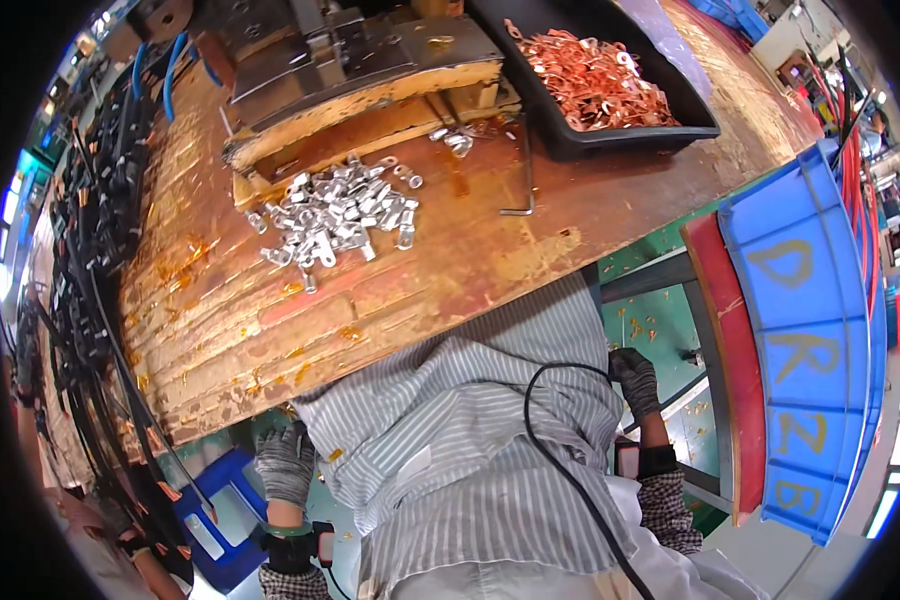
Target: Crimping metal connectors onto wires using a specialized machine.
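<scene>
My left hand (285, 468), in a grey knitted glove, hangs below the table's front edge beside my striped apron (450, 430). Its fingers point forward, slightly apart, with nothing visible in them. On the other side of the apron, my right hand (634, 380), gloved in darker grey, is curled closed. A thin black cable (536, 430) loops over the apron and meets this hand at the fingers. What the fingers hold, if anything, is hidden. On the wooden table (450, 270) lies a pile of silver metal cable lugs (340, 212), away from both hands.
A metal press fixture (370, 60) stands behind the lugs. Copper-coloured pieces (600, 85) fill a black tray (630, 140), with a hex key (528, 180) nearby. Black cables (90, 240) line the left. A blue crate (800, 340) stands right, a blue stool (220, 520) lower left near another person's arm (155, 575).
</scene>
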Demonstrator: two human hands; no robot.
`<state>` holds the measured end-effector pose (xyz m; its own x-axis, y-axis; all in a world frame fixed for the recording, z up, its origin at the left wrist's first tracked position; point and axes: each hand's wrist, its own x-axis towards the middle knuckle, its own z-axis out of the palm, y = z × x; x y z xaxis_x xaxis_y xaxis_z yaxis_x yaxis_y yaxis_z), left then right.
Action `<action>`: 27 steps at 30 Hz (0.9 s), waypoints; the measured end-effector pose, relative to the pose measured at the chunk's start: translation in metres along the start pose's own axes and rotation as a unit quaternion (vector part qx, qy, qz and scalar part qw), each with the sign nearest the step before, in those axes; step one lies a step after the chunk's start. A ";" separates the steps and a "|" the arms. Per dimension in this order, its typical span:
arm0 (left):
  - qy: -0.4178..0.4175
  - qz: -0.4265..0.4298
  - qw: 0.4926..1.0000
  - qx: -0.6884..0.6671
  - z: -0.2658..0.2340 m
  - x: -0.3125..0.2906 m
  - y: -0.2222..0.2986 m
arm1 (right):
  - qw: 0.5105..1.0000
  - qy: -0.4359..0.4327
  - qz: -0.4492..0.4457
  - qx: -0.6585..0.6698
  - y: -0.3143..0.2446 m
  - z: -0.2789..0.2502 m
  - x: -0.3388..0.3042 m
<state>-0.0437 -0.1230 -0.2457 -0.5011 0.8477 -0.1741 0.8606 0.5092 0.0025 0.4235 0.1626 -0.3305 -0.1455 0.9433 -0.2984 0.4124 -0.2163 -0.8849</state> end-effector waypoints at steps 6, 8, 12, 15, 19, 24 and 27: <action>0.086 0.003 0.995 -0.049 0.002 -0.006 -0.004 | 0.995 -0.073 0.008 -0.068 -0.023 0.012 0.012; 0.091 -0.006 0.994 -0.065 0.003 -0.011 -0.004 | 0.987 -0.090 -0.008 -0.131 -0.036 0.014 0.014; 0.101 -0.020 0.993 -0.064 0.009 -0.021 -0.004 | 0.985 -0.117 -0.025 -0.122 -0.041 0.012 0.019; 0.076 -0.026 0.994 -0.079 0.018 -0.027 -0.011 | 0.987 -0.118 -0.013 -0.110 -0.040 0.012 0.018; 0.084 -0.032 0.994 -0.065 0.022 -0.026 -0.014 | 0.983 -0.118 -0.005 -0.137 -0.038 0.012 0.016; 0.094 -0.037 0.992 -0.071 0.025 -0.023 -0.010 | 0.977 -0.121 -0.016 -0.175 -0.036 0.002 0.017; 0.118 -0.025 0.990 -0.076 0.029 -0.021 -0.010 | 0.975 -0.103 -0.020 -0.195 -0.035 -0.007 0.016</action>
<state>-0.0393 -0.1500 -0.2705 -0.5661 0.8223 0.0578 0.8191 0.5532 0.1516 0.4125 0.1867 -0.3016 -0.3287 0.8698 -0.3679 0.7072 -0.0315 -0.7064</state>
